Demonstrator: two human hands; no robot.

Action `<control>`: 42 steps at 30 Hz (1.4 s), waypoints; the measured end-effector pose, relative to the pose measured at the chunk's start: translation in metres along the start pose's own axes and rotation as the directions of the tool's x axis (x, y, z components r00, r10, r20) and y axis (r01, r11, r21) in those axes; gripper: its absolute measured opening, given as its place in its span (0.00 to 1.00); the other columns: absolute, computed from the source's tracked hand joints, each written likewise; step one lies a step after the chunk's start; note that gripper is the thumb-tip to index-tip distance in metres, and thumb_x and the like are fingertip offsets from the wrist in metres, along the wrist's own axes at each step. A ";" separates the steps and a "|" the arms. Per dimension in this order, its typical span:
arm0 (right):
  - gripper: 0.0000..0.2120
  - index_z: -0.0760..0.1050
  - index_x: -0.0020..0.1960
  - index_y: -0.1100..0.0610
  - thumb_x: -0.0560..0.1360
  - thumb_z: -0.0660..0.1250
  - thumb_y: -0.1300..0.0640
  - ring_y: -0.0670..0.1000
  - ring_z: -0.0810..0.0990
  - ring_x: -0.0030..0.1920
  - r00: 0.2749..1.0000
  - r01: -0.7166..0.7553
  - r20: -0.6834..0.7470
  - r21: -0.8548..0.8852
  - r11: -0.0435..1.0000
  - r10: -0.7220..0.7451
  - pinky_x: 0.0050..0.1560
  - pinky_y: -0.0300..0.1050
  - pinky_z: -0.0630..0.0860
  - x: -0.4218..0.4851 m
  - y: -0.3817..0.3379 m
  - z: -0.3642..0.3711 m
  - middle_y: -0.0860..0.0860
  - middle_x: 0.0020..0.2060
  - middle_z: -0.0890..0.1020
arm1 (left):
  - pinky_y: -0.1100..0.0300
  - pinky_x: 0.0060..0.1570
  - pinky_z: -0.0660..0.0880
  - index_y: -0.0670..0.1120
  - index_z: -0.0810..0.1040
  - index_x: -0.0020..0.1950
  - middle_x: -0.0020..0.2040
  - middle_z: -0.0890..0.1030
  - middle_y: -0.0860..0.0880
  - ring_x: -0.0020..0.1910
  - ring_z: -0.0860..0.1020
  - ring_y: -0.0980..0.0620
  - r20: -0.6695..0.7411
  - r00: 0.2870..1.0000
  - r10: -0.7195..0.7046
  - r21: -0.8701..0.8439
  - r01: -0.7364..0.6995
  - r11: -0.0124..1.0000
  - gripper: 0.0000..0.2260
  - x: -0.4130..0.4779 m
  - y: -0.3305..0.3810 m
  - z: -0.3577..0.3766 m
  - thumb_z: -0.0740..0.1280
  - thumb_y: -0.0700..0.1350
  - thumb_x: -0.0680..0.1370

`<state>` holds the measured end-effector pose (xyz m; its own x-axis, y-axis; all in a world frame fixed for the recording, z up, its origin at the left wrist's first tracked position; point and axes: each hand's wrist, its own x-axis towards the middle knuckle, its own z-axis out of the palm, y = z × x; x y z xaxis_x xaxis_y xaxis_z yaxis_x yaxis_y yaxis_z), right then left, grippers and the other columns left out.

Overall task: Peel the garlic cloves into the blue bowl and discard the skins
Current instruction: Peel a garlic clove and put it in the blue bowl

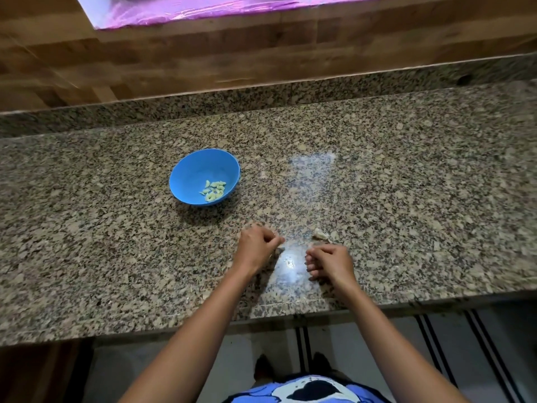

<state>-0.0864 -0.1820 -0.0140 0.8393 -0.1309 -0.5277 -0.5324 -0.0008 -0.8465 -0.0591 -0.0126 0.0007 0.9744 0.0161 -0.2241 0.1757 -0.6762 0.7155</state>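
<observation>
Blue bowl [186, 173] on granite counter [406, 184], peeled garlic cloves [213, 191] in its bottom, pale garlic piece [320, 234] just beyond right hand [329, 261], left hand [257, 247] nearby, fingers of both curled, contents of either grip impossible to tell.

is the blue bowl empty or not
Not empty: the blue bowl holds a small pile of peeled cloves at its bottom.
</observation>
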 end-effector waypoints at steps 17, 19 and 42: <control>0.04 0.80 0.45 0.58 0.76 0.66 0.61 0.48 0.77 0.29 0.951 0.195 -0.243 -0.013 0.981 -0.192 0.28 0.40 0.76 -0.005 -0.004 -0.017 0.54 0.33 0.81 | 0.52 0.65 0.70 0.46 0.74 0.67 0.68 0.74 0.45 0.66 0.72 0.46 0.206 0.806 0.555 0.296 -0.592 0.749 0.16 -0.030 -0.039 0.034 0.64 0.44 0.79; 0.05 0.80 0.43 0.55 0.75 0.66 0.61 0.48 0.78 0.28 0.956 0.215 -0.197 -0.023 0.976 -0.216 0.27 0.41 0.76 -0.011 -0.004 -0.007 0.53 0.32 0.81 | 0.51 0.57 0.77 0.44 0.78 0.63 0.62 0.78 0.44 0.60 0.78 0.46 0.188 0.786 0.589 0.351 -0.613 0.708 0.15 -0.040 -0.057 0.019 0.62 0.44 0.78; 0.08 0.79 0.39 0.62 0.75 0.66 0.61 0.55 0.78 0.30 0.979 0.127 0.170 -0.071 0.989 -0.113 0.34 0.50 0.80 -0.023 0.004 0.085 0.57 0.30 0.80 | 0.61 0.38 0.76 0.42 0.80 0.48 0.44 0.80 0.46 0.42 0.79 0.48 -0.144 0.970 0.197 0.457 -0.111 0.883 0.06 -0.075 -0.083 -0.023 0.65 0.34 0.76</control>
<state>-0.0982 -0.0947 -0.0110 0.9007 0.0408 -0.4325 -0.4280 -0.0882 -0.8995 -0.1431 0.0595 -0.0264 0.9998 -0.0117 0.0184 -0.0174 -0.9350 0.3542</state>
